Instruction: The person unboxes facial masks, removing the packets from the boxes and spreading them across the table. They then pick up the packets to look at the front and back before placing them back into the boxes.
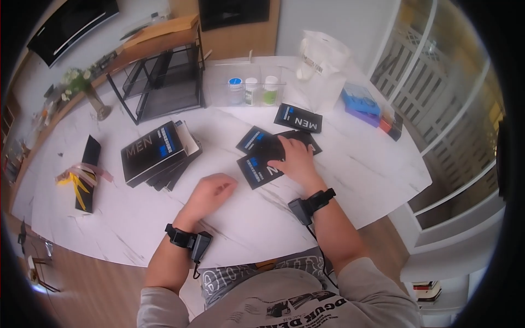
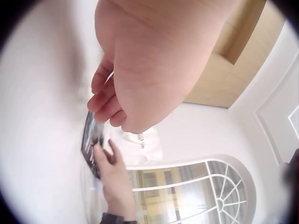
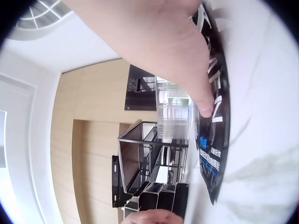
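Observation:
Several flat black packets [image 1: 257, 172] with white and blue print lie overlapping near the middle of the table. My right hand [image 1: 298, 161] rests on them, thumb and fingers spread over the top one; in the right wrist view the thumb of my right hand [image 3: 187, 65] presses on a packet [image 3: 215, 135]. A separate packet [image 1: 298, 118] lies just behind. My left hand [image 1: 210, 197] is held over the table at the front, fingers loosely curled, holding nothing; the left wrist view shows the same hand [image 2: 145, 70]. Left of it stands a stack of black boxes [image 1: 150, 150].
A black box with ribbons [image 1: 86, 175] is at the far left, with a vase [image 1: 98, 106] behind. A wire rack [image 1: 169, 90], a clear bin [image 1: 219, 93] with bottles, a white bag [image 1: 322, 71] and small blue boxes [image 1: 360, 99] line the back.

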`<action>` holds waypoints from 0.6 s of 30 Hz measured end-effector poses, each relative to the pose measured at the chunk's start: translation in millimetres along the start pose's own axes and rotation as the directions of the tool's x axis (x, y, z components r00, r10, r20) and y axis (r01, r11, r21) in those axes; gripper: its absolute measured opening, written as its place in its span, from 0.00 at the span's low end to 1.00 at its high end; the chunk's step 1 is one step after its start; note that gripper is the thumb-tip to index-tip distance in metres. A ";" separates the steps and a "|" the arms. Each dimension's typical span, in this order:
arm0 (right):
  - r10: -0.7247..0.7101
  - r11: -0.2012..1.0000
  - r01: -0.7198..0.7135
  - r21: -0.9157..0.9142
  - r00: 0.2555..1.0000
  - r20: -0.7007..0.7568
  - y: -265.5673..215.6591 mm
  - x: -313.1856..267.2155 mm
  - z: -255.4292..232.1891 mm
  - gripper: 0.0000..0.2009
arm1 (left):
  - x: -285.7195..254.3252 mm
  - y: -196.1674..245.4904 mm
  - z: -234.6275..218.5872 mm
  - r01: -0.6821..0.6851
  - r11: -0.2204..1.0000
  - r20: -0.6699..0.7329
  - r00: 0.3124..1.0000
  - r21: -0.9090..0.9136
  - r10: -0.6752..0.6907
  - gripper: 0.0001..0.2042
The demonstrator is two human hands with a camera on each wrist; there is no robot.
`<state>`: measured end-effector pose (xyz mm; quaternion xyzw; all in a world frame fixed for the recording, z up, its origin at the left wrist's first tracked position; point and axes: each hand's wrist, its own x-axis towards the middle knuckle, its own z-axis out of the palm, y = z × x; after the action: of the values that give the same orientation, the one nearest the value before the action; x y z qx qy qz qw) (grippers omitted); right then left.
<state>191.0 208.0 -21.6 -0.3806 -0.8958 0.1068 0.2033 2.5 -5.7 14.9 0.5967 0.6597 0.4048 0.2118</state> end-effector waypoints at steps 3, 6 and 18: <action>-0.057 0.995 0.048 0.085 0.993 0.100 -11.9 0.8 -4.5 0.38 | 1.7 -5.9 10.7 -0.031 0.999 -0.045 0.999 -0.025 0.030 0.05; -0.111 0.960 0.052 0.275 0.973 0.204 -28.2 -4.0 -21.6 0.37 | 4.3 -19.5 11.1 -0.120 0.992 -0.167 0.978 0.033 0.124 0.10; -0.393 0.663 -0.033 0.748 0.835 0.385 -37.2 -15.1 -43.5 0.29 | -0.7 3.2 -12.1 0.150 0.982 0.043 0.988 -0.111 -0.147 0.07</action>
<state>196.1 173.1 25.9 -0.1296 -0.8320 0.5302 0.0993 -4.6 -9.9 24.3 0.5397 0.6746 0.4144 0.2863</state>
